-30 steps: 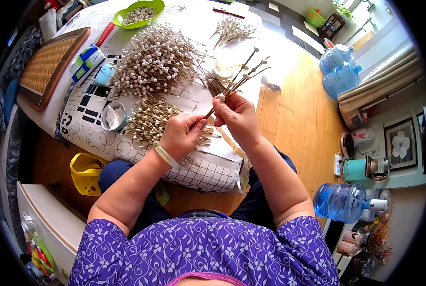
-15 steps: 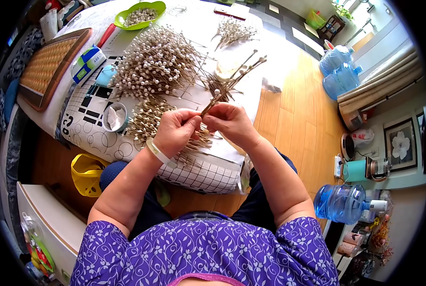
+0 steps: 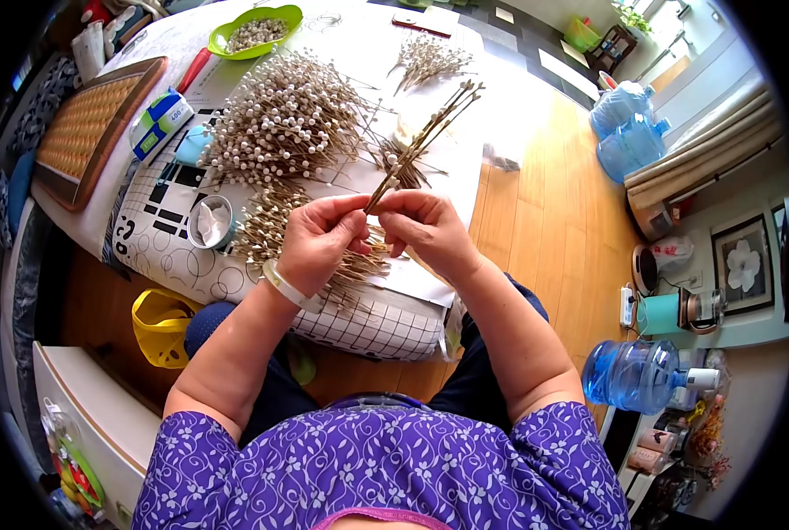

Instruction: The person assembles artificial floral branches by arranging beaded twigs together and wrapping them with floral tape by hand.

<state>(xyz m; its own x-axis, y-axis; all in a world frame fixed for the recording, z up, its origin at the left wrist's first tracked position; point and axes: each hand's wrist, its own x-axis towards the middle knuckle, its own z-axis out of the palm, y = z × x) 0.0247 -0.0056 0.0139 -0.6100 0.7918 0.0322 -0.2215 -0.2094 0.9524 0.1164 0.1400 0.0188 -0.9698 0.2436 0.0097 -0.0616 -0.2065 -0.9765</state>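
Observation:
A slim bunch of brown stems (image 3: pixel 419 141) with small bud-like tips slants up and away from me over the table edge. My left hand (image 3: pixel 325 234) pinches its lower end between thumb and fingers. Against it, my right hand (image 3: pixel 428 231) is closed on the same lower end. Beneath my hands lies a pile of stems with small pale tips (image 3: pixel 266 225). Beyond it spreads a large heap of stems tipped with white beads (image 3: pixel 279 124). Behind the held bunch, more loose stems (image 3: pixel 396 159) lie on the table, partly hidden.
A green bowl of beads (image 3: pixel 255 35), a small cup with white contents (image 3: pixel 211 219), a tissue pack (image 3: pixel 162 122) and a smaller beaded bunch (image 3: pixel 431 60) stand or lie on the table (image 3: pixel 359 331). A yellow bag (image 3: pixel 160 329) is at lower left, a water jug (image 3: pixel 628 378) at right.
The held bunch has swung slightly, and its stems sit closer together. The white bead seen on it earlier no longer shows. My hands stay almost in place, still pinching the lower end.

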